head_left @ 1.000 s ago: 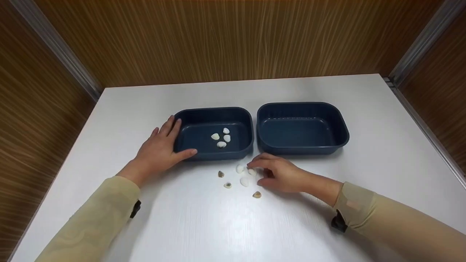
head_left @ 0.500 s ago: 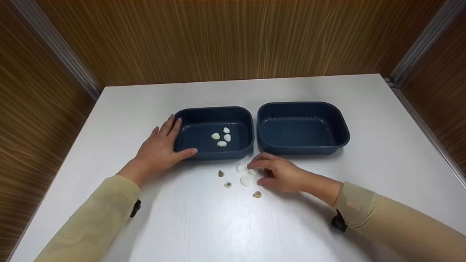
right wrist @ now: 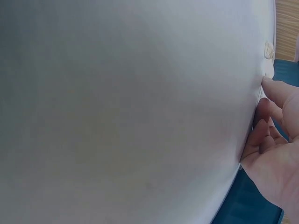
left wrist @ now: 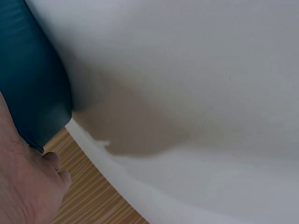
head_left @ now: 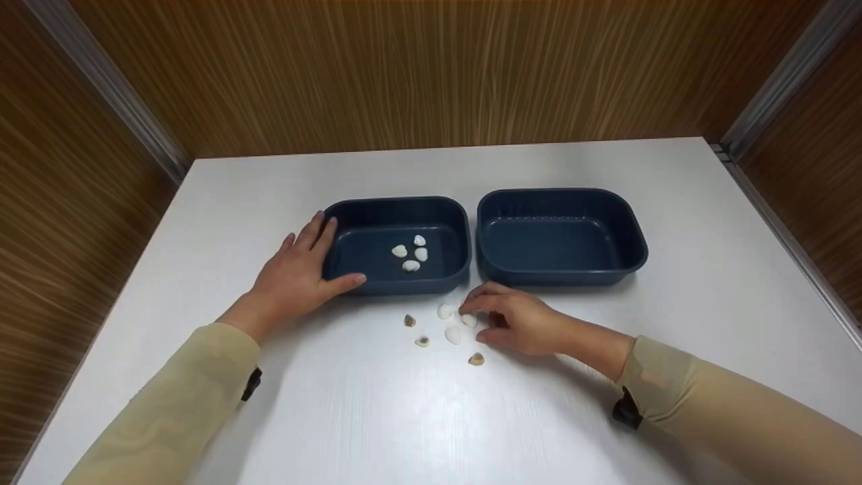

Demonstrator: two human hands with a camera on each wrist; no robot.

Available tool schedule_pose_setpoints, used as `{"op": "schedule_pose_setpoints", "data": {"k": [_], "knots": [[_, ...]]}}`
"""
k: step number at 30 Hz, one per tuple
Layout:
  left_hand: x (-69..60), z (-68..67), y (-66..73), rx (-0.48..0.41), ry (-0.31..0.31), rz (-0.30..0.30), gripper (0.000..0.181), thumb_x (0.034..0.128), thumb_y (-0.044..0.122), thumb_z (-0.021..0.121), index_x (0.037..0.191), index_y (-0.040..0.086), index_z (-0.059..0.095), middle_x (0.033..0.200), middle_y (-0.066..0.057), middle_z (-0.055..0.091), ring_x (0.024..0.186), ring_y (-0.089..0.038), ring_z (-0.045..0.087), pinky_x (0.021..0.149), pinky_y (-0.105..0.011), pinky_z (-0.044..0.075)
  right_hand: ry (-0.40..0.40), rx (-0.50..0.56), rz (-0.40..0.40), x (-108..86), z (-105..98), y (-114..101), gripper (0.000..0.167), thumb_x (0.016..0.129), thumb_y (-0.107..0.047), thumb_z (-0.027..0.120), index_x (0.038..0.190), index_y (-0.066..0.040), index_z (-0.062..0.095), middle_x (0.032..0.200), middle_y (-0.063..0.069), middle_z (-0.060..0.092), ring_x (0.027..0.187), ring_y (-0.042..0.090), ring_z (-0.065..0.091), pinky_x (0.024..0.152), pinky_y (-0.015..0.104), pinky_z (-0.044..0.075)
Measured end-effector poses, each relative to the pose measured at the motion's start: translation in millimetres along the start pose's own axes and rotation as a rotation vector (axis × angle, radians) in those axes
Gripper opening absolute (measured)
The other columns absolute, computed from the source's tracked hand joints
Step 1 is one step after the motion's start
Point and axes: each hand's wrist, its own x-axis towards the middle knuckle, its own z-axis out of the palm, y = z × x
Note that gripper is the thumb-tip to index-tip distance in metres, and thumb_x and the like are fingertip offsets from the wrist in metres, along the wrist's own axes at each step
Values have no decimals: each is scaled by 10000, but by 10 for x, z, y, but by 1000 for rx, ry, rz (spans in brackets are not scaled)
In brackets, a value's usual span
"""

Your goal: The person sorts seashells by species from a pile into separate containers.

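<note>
My left hand [head_left: 289,276] rests against the left end of a dark blue tray [head_left: 404,288], its fingers along the side and its thumb over the front rim; the left wrist view shows part of this hand [left wrist: 30,186] beside the tray [left wrist: 35,79]. Several white shells [head_left: 411,266] lie inside. In front of the trays, my right hand [head_left: 522,323] touches a white shell [head_left: 469,321] with its fingertips, the thumb apart from it. Two more white shells [head_left: 452,335] are nearby. The right wrist view shows the bent fingers of this hand [right wrist: 280,126].
A second dark blue tray [head_left: 562,277], with nothing in it, stands just right of the first. Three brownish shells [head_left: 476,359] lie on the white table [head_left: 377,417] around the white ones. Wood-grain panels [head_left: 444,74] enclose the back and sides.
The white shell at my right fingertips has shifted slightly toward my thumb. My left hand stays at the tray.
</note>
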Motion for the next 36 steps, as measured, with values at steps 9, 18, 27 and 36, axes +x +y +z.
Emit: {"op": "schedule_pose_setpoints", "data": {"k": [9,18,27,36], "knots": [[9,6,-17,-8,0,6,1208,897,915,436,1718,119,49,1781,-144,-7,1604,-426,172,1305,-541,72,10,1,-13,10,4,17,377,903,4,811,1269,-42,731,1296,116,642,797,136,578,727,254,502],[16,8,-24,1,-2,7,1212,897,918,432,1718,115,45,1781,-145,-11,1607,-418,164,1305,-544,75,14,1,-19,9,12,26,349,895,3,818,1234,-40,746,1287,107,649,848,190,606,747,267,511],[-4,-14,3,-8,-8,9,1193,914,895,446,1715,107,46,1779,-151,-18,1613,-391,160,1308,-530,67,-8,7,25,12,9,12,299,919,-40,812,1210,-79,760,1315,72,643,920,173,609,788,278,519],[-4,-15,3,-4,-7,6,1199,908,908,428,1716,110,44,1780,-148,-15,1615,-387,156,1307,-536,70,-6,17,28,15,14,16,262,918,-36,811,1171,-87,768,1306,66,647,900,160,612,779,270,521]]}}
